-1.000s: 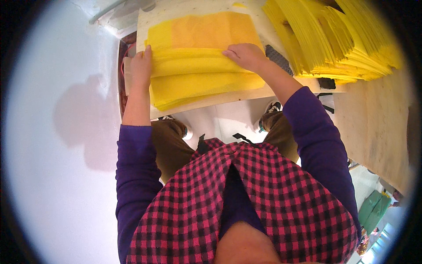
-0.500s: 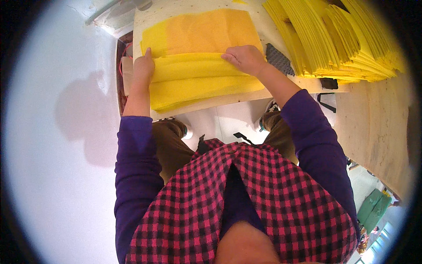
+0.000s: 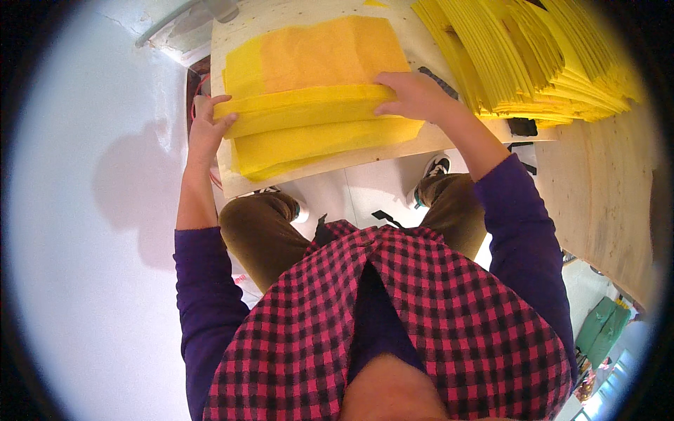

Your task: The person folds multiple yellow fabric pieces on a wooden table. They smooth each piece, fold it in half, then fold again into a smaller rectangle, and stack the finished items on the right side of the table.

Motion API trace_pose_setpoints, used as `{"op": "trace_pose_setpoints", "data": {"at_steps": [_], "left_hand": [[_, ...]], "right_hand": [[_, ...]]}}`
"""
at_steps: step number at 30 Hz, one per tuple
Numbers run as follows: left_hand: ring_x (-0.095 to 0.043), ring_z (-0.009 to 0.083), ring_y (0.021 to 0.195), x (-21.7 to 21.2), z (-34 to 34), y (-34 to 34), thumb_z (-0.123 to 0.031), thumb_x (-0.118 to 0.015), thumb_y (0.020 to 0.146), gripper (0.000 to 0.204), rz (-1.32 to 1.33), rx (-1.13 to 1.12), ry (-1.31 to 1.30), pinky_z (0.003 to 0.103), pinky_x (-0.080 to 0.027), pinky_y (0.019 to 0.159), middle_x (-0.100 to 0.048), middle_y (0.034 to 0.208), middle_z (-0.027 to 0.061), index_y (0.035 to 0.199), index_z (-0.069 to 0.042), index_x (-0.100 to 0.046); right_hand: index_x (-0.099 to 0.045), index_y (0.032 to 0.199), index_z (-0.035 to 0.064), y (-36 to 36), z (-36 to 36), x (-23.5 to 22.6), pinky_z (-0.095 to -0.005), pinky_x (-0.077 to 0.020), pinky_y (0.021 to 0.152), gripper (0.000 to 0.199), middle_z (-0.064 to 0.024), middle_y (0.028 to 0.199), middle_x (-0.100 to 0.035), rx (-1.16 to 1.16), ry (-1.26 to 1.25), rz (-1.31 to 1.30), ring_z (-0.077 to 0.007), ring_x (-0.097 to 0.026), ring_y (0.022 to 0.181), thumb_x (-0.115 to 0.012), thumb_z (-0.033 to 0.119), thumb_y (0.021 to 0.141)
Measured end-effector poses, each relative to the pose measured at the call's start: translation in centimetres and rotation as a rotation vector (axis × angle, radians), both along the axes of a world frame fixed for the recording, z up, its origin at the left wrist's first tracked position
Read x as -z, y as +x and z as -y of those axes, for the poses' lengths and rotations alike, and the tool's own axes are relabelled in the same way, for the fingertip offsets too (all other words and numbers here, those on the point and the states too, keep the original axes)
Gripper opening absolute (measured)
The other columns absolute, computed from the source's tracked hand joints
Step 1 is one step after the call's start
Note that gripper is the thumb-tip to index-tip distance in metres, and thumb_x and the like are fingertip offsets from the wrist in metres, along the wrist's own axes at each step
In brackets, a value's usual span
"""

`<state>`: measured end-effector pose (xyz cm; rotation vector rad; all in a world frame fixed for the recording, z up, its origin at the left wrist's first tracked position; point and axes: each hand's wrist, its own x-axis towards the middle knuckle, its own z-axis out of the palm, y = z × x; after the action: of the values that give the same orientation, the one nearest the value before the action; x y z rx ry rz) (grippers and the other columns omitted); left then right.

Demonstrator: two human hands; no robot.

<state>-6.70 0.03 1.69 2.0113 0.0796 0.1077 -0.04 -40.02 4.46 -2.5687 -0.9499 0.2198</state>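
Observation:
A folded sheet of yellow cloth [image 3: 309, 105], felt-like in look, lies across a small stack of the same material near the table's front edge. Behind the fold shows an orange panel [image 3: 330, 52] with a yellow strip at its left. My left hand [image 3: 209, 126] grips the left end of the folded band, thumb and index finger on either side of its corner. At the other end, my right hand [image 3: 418, 97] holds the band between thumb and fingers, which sit spread across its width. Fingers beneath the cloth are hidden.
Large stacks of folded yellow cloth [image 3: 498, 63] stand on the table at the right. A dark textured pad [image 3: 440, 81] lies partly behind my right hand. A pale wall [image 3: 91, 140] rises close at the left. The wooden tabletop [image 3: 295, 170] ends just before my knees.
The folded band has shifted left and now sticks out past the layers below. My left hand has moved outward to its end, and my right hand has turned and spread its fingers.

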Motion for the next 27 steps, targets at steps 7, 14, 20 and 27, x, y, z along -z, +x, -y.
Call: {"op": "trace_pose_setpoints", "data": {"at_steps": [7, 14, 20, 27], "left_hand": [[-0.062, 0.0179, 0.091, -1.2, 0.2, -1.5, -0.008, -0.076, 0.072, 0.046, -0.065, 0.054, 0.147, 0.028, -0.047, 0.081, -0.065, 0.102, 0.0106, 0.115, -0.007, -0.06], [-0.063, 0.0151, 0.079, -4.0, -0.6, 0.0, -0.016, -0.073, 0.076, 0.029, -0.071, -0.044, 0.33, 0.027, -0.048, 0.074, -0.068, 0.088, 0.0082, 0.1, -0.002, -0.067], [-0.06, 0.0116, 0.081, -9.8, -2.9, 6.5, -0.022, -0.071, 0.08, 0.033, 0.092, -0.099, 0.318, 0.026, -0.047, 0.076, -0.068, 0.09, 0.0027, 0.105, -0.001, -0.066], [-0.06, 0.0123, 0.083, -15.2, -3.5, 4.7, -0.027, -0.072, 0.079, 0.031, 0.471, -0.358, 0.47, 0.028, -0.046, 0.077, -0.069, 0.093, 0.0041, 0.101, -0.005, -0.068]], "right_hand": [[-0.06, 0.104, 0.0075, -1.3, 2.3, 0.3, -0.043, -0.047, 0.078, 0.034, -0.0147, 0.1, -0.063, -0.033, 0.028, 0.029, -0.035, -0.059, 0.093, -0.07, 0.025, 0.076], [-0.059, 0.104, 0.0126, 1.0, 1.8, -2.2, -0.0459, -0.0477, 0.074, 0.028, -0.0161, 0.09, -0.064, 0.07, -0.021, 0.216, -0.0375, -0.06, 0.086, -0.066, 0.025, 0.08], [-0.061, 0.113, 0.0023, 9.9, -0.9, -8.4, -0.0449, -0.0441, 0.09, 0.036, -0.0204, 0.116, -0.06, -0.082, 0.314, 0.306, -0.0365, -0.055, 0.108, -0.056, 0.025, 0.086], [-0.06, 0.109, 0.0008, 7.0, -1.3, -16.3, -0.041, -0.0481, 0.082, 0.029, -0.0176, 0.107, -0.063, 0.271, 0.058, 0.55, -0.0351, -0.06, 0.092, -0.056, 0.016, 0.085]]}}
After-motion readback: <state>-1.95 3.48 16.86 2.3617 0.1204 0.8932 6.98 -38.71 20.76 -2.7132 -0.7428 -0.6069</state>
